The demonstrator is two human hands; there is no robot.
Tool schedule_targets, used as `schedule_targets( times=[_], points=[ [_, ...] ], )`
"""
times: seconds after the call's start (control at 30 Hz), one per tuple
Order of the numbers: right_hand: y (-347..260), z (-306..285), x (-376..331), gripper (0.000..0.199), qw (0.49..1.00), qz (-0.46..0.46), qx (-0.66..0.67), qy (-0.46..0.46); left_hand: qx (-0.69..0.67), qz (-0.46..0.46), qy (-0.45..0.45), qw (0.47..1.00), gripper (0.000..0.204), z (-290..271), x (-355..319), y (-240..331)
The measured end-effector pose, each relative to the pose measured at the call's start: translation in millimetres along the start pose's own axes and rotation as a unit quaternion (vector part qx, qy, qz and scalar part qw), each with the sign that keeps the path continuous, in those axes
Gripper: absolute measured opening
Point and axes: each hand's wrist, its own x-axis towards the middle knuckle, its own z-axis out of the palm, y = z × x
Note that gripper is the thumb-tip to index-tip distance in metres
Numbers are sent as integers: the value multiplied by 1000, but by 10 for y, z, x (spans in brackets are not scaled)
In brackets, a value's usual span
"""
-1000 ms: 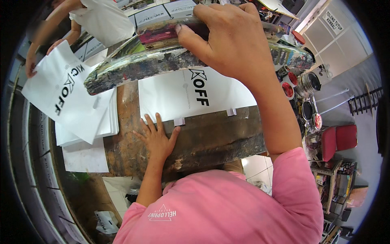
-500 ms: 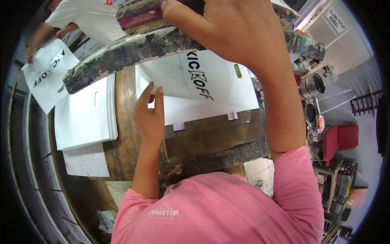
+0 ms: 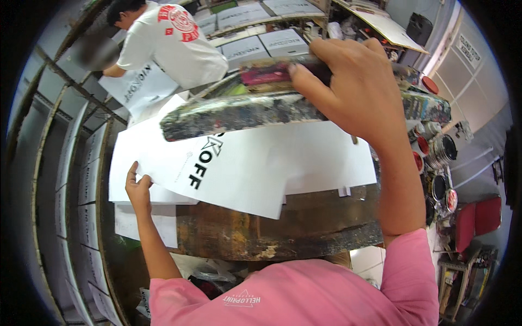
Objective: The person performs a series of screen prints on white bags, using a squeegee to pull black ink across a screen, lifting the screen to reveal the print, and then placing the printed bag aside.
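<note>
Right hand: the right hand (image 3: 356,95) is closed over the top rail of a paint-crusted screen-printing frame (image 3: 244,111), fingers wrapped round its far edge, holding the frame tilted up off the counter (image 3: 283,231).
Left hand: the left hand (image 3: 138,187) pinches the left edge of a white printed sheet (image 3: 244,168), fingers curled on the paper.
Printed sheet: lies slanted under the raised frame, black lettering facing up, its lower corner hanging over the counter's stained wooden surface.
Paper stack: a stack of white sheets (image 3: 122,182) sits just beside the left hand, at the counter's left end.
Paint cans: open paint cans (image 3: 437,163) crowd the right side, near the frame's end.
Co-worker: a person in a white shirt (image 3: 174,41) bends over more printed sheets at the far left.
</note>
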Motion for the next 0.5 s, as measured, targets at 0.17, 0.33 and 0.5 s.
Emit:
schedule_targets(
  times=[0.17, 0.33, 0.5],
  points=[
    [-70, 9, -38, 45, 1000, 9, 3, 0, 141, -63, -15, 988, 70, -992, 1054, -751],
    [-86, 23, -62, 44, 997, -4, 76, 18, 607, 169, 223, 744, 75, -2322, 1634, -1177],
    [-194, -37, -129, 51, 1000, 22, 19, -12, 30, 119, -197, 973, 47, 208, -204, 467]
  ],
)
